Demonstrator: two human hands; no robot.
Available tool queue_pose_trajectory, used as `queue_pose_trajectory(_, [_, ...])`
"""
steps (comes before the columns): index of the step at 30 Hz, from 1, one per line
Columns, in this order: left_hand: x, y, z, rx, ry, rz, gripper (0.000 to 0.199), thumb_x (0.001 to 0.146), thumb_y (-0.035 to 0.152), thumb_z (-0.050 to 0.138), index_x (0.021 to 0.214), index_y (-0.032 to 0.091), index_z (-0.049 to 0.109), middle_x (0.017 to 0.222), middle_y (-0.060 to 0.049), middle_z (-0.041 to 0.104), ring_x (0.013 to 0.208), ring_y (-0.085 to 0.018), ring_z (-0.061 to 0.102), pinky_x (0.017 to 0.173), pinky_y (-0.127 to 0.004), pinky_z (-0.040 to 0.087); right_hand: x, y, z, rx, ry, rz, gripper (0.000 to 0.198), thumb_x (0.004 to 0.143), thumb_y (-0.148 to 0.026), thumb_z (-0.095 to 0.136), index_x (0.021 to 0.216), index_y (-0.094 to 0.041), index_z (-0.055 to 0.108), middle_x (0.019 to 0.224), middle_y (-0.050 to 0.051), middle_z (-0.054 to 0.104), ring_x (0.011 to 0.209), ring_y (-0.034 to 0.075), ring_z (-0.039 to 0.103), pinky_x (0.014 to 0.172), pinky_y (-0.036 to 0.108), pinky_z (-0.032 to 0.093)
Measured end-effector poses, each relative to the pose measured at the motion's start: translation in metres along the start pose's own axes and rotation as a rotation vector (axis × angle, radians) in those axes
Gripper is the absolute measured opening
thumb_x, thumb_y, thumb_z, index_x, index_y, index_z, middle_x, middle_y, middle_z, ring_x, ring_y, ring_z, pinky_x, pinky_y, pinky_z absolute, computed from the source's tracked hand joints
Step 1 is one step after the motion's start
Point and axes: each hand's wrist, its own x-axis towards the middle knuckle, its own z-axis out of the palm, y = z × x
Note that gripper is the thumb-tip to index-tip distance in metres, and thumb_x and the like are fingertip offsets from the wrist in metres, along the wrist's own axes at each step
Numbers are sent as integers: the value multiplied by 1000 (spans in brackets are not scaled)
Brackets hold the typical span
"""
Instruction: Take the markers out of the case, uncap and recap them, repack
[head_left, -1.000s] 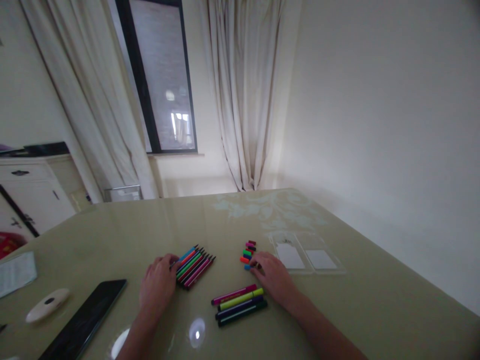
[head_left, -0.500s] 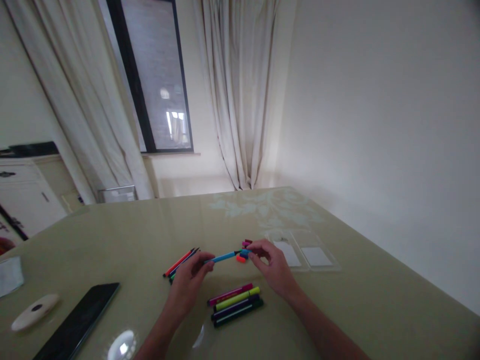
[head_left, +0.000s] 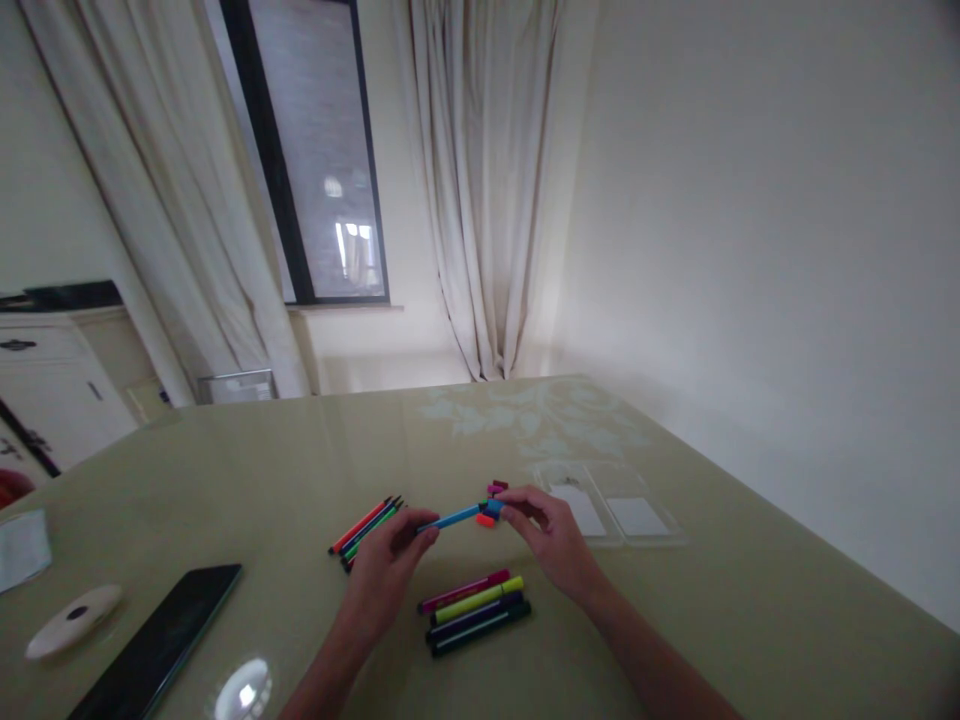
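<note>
Pinched by its rear end, a light blue marker [head_left: 454, 518] slants up to the right from my left hand [head_left: 386, 560]. At the marker's other end, the thumb and fingers of my right hand [head_left: 553, 535] are closed on a blue cap [head_left: 494, 507]. Cap and pen tip are close together; I cannot tell whether they touch. Just behind them lie loose caps, among them an orange cap [head_left: 485, 521] and a magenta cap [head_left: 496, 488]. Uncapped markers [head_left: 364, 528] lie side by side beyond my left hand, partly hidden by it. Between my forearms rest several capped markers, including a lime one [head_left: 480, 601].
A clear plastic case [head_left: 615, 535] with white cards lies open at the right on the glossy table [head_left: 300, 460]. On the left are a black tablet-like slab [head_left: 161, 640], a white oval object [head_left: 75, 620] and a pale packet [head_left: 22, 550]. A wall borders the table's right side.
Both hands keep hold of the marker and cap and shift only slightly. My left hand has come a little right and down, showing more of the uncapped markers behind it.
</note>
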Motion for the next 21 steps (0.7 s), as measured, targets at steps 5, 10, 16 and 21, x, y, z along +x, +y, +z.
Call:
queue_pose_trajectory(5, [2,1,-3,48,32,11,41,84,55,68,103,20,79,87,-5,76,78,-22,67,71,-31,52,-1,1,1,-15,2,-27,32,92,-51,71,105,-23,79,119,12,76,116,29,70,99,44,56])
queue_pose_trajectory(10, [0,6,0,50,28,9,40,83,54,69,101,21,81,83,-5,76,72,-20,64,66,-29,49,-1,4,2,-38,-30,-22,31,92,-51,71,103,-23,80,110,11,78,115,29,69,99,43,56])
queue_pose_trajectory(16, [-3,10,2,-2,35,-56,39,77,51,73,95,19,83,81,-6,78,74,-22,67,67,-30,51,-3,8,5,37,-56,86,30,86,-49,76,96,-22,82,86,7,79,83,24,74,80,37,59])
queue_pose_trajectory(21, [-5,6,8,4,33,-80,38,75,50,74,95,18,83,73,-5,75,68,-20,65,61,-28,48,-5,11,6,93,-94,175,31,80,-48,80,94,-19,82,77,5,77,75,21,71,74,33,57])
